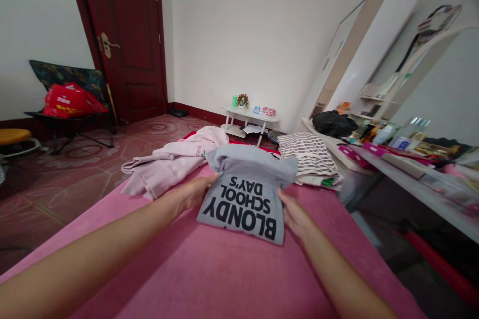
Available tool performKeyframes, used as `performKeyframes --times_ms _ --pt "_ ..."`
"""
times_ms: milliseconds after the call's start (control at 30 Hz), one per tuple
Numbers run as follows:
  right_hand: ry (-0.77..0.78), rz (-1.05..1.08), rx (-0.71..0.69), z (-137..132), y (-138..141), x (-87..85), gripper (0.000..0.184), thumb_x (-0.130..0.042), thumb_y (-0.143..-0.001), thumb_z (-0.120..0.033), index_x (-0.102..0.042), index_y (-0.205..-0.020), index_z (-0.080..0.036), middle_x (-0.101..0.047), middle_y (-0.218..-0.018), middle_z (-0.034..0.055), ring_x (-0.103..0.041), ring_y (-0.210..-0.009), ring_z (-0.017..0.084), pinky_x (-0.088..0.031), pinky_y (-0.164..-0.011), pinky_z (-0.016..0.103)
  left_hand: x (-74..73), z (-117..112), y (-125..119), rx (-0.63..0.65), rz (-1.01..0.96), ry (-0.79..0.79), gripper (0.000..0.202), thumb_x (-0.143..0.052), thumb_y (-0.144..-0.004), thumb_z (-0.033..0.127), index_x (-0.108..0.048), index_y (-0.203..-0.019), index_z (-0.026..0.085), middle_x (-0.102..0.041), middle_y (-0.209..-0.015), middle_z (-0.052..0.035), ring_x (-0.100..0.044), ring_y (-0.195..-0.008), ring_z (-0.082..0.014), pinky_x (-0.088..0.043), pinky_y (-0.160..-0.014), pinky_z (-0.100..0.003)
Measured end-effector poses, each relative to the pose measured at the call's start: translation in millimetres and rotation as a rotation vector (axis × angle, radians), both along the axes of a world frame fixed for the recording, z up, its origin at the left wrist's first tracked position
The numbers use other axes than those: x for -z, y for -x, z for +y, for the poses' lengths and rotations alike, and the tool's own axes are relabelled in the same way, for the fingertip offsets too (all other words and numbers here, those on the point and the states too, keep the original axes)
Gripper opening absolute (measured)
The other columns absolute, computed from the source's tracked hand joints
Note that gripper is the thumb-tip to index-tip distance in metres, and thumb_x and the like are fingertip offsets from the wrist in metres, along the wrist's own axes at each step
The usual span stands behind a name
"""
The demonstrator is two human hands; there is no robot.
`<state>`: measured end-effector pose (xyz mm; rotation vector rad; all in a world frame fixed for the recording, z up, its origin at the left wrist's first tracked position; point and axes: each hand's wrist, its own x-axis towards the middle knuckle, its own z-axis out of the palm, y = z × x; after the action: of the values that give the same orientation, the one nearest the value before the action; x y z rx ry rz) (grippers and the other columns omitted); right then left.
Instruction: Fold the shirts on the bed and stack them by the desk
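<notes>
A folded grey shirt (241, 219) with black lettering, upside down from where I look, is stretched between my hands over the pink bed cover (224, 279). My left hand (196, 191) grips its left edge, the fingers partly hidden by the cloth. At the opposite edge, my right hand (294, 212) holds the fabric with its fingers behind it. Beyond to the left lies a loosely spread pale pink sweatshirt (168, 162). To the right, a striped garment (309, 157) tops a stack of folded clothes.
A dressing table (404, 169) crowded with bottles and boxes runs along the right side. At the far wall stands a low white table (250, 115). A folding chair (71, 72) with a red bag (71, 100) is left, near a dark red door (127, 35).
</notes>
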<state>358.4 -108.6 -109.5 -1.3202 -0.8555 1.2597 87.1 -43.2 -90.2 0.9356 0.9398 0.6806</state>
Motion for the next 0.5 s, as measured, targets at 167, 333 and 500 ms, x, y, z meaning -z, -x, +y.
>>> performKeyframes --times_ms 167,333,500 --pt "-0.049 0.060 0.015 -1 5 37.1 0.047 -0.080 -0.059 -0.033 -0.063 -0.099 -0.016 -0.073 -0.096 0.0106 -0.070 -0.083 0.027 -0.055 -0.079 0.041 45.0 -22 -8 0.031 0.001 -0.113 0.055 -0.083 -0.056 0.045 -0.066 -0.095 0.011 -0.074 -0.092 -0.0121 -0.069 -0.082 -0.0259 -0.053 -0.081 -0.037" --pt "-0.102 -0.045 -0.114 -44 8 17.4 0.050 -0.078 -0.061 -0.040 -0.064 -0.103 -0.017 -0.073 -0.097 0.0100 -0.068 -0.089 0.027 -0.052 -0.083 0.042 28.5 -58 16 0.173 -0.020 -0.240 0.044 -0.078 -0.065 0.043 -0.069 -0.097 0.013 -0.073 -0.094 -0.0069 -0.068 -0.087 -0.0225 -0.051 -0.083 -0.032" --pt "0.162 -0.378 -0.590 -101 -13 7.9 0.046 -0.064 -0.071 -0.058 -0.067 -0.087 -0.015 -0.069 -0.067 0.0054 -0.064 -0.055 0.018 -0.048 -0.050 0.026 7.7 -90 57 0.529 0.203 -0.123 0.044 -0.067 -0.075 0.054 -0.071 -0.095 0.016 -0.073 -0.091 -0.0064 -0.067 -0.071 -0.0184 -0.052 -0.064 -0.027"
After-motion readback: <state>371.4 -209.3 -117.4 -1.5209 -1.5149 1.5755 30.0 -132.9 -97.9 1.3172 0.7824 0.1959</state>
